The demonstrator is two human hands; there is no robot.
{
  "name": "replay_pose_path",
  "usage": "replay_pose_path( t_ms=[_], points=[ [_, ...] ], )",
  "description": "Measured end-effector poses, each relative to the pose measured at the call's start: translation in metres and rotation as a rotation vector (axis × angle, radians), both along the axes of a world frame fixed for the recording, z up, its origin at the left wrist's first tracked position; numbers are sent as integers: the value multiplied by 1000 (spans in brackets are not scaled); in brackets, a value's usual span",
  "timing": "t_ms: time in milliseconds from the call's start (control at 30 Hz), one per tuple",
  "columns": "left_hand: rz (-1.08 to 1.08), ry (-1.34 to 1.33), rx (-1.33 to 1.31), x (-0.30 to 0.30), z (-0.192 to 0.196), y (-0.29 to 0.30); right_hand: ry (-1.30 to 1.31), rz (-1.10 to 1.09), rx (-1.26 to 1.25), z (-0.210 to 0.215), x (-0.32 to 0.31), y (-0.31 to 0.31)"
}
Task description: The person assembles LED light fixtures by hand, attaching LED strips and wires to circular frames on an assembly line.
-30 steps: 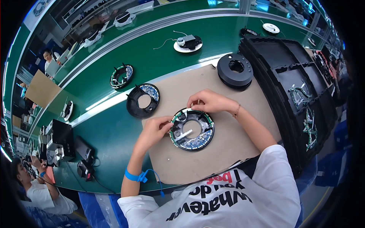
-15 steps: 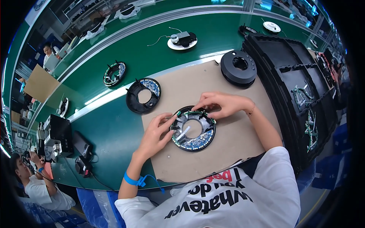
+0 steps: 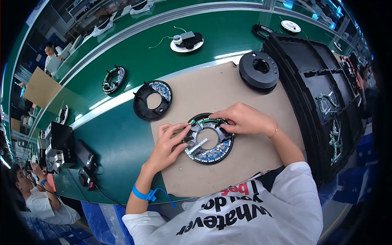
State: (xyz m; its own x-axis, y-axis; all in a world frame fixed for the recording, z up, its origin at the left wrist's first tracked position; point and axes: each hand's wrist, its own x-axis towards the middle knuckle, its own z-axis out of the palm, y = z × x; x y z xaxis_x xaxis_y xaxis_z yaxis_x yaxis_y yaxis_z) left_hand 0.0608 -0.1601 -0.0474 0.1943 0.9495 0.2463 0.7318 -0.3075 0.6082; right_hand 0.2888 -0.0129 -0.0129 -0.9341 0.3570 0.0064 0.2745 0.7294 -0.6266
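On the brown cardboard lies a black ring-shaped housing [image 3: 223, 157] with a round central hole, a blue-and-silver circuit board along its near side and small light squares round its rim. A curved green circuit strip [image 3: 210, 121] runs along its far edge. My left hand [image 3: 165, 145] grips the housing's left side, index finger at the far-left rim and thumb lower down. Curled over the far-right rim, my right hand [image 3: 245, 119] has its index finger on the green strip and its thumb inside the rim. A pale strip [image 3: 199, 146] lies slanted across the housing's left part.
Beyond the cardboard [image 3: 192, 177] are a second black housing [image 3: 143, 102] and a thick dark-grey round unit [image 3: 254, 75]. A green belt [image 3: 147, 53] carries a ring assembly [image 3: 113, 80] and a white disc assembly [image 3: 186, 43]. Black trays [image 3: 312, 98] with green circuit strips stand right.
My right hand has turned and shifted slightly nearer, its fingers still at the far-right rim. My left hand stays nearly in place. The assemblies on the green belt have moved left.
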Motion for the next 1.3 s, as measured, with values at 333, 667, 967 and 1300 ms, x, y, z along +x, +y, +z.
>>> replay_pose_path(
  t_ms=[333,667,967,1300],
  points=[
    [-5,-42,3,2,0,2,35,-86,40,11,0,-8],
    [-17,15,65,-1,-4,5,62,-190,44,4,-3,-14],
    [-67,-14,41,1,-4,8,205,-229,97,-12,-1,-17],
    [17,53,-25,10,-2,5,104,-181,12,-12,1,-11]
  ],
)
